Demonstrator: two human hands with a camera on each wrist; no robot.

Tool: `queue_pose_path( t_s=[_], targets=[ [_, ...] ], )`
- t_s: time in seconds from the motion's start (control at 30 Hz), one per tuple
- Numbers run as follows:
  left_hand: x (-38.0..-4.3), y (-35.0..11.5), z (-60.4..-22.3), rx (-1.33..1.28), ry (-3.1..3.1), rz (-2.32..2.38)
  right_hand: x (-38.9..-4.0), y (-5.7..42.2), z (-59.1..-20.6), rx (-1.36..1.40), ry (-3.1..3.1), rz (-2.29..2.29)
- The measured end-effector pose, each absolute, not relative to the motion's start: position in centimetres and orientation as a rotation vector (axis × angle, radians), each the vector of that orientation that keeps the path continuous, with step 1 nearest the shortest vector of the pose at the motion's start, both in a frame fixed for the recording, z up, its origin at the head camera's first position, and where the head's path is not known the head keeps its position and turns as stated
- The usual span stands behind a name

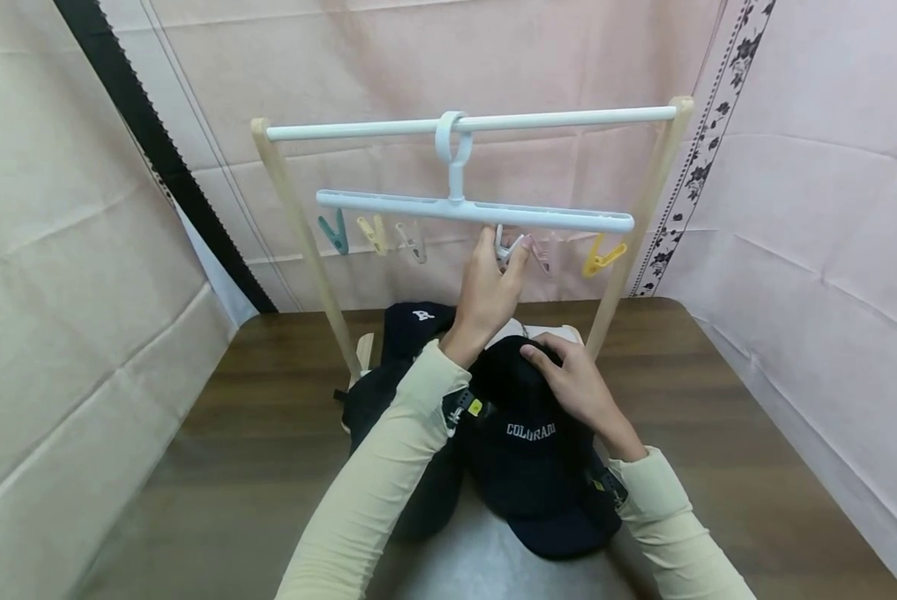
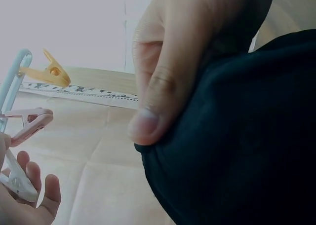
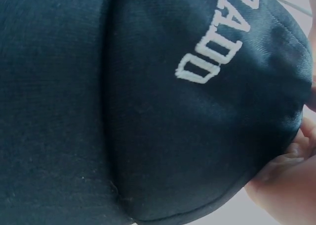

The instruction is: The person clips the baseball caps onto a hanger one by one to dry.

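Note:
My left hand (image 1: 486,296) reaches up under the pale blue hanger (image 1: 388,202) and pinches the handles of a white clothespin (image 1: 503,243) hanging from it. The same white clothespin (image 2: 20,180) shows between fingers at the left edge of the left wrist view. My right hand (image 1: 579,385) grips the crown of a black baseball cap (image 1: 519,475), thumb on the near side. White "COLORADO" lettering (image 3: 212,57) crosses the cap's front, and its brim points down toward me. The cap's crown is below the clothespin. Most of the right fingers are hidden behind the cap.
The hanger hooks over a white rail (image 1: 568,118) on wooden posts (image 1: 294,217). Teal (image 1: 334,232), cream (image 1: 373,234), grey (image 1: 413,242), pink (image 1: 542,252) and yellow clothespins (image 1: 603,255) hang along it. More dark caps (image 1: 377,400) lie on the wooden table (image 1: 231,433).

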State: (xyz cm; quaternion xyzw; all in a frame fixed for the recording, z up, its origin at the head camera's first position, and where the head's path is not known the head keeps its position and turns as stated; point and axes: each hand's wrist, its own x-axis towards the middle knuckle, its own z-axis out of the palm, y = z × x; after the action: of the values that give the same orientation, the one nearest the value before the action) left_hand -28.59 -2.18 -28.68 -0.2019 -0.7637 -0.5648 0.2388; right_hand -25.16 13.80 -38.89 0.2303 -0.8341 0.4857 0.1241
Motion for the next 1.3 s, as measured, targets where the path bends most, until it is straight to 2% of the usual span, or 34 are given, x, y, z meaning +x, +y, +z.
queue_pose_path(
  t_s=[0.4, 1.3],
  targets=[
    [-28.1, -2.6, -28.9, -0.525, -2.103, -1.500, -25.0, 13.6, -38.1, 0.652, -2.459, 1.421],
    [-27.8, -3.5, -29.9, -0.657, -2.044, -1.400, -25.1, 13.2, -36.1, 0.689, -2.453, 1.405]
  ],
)
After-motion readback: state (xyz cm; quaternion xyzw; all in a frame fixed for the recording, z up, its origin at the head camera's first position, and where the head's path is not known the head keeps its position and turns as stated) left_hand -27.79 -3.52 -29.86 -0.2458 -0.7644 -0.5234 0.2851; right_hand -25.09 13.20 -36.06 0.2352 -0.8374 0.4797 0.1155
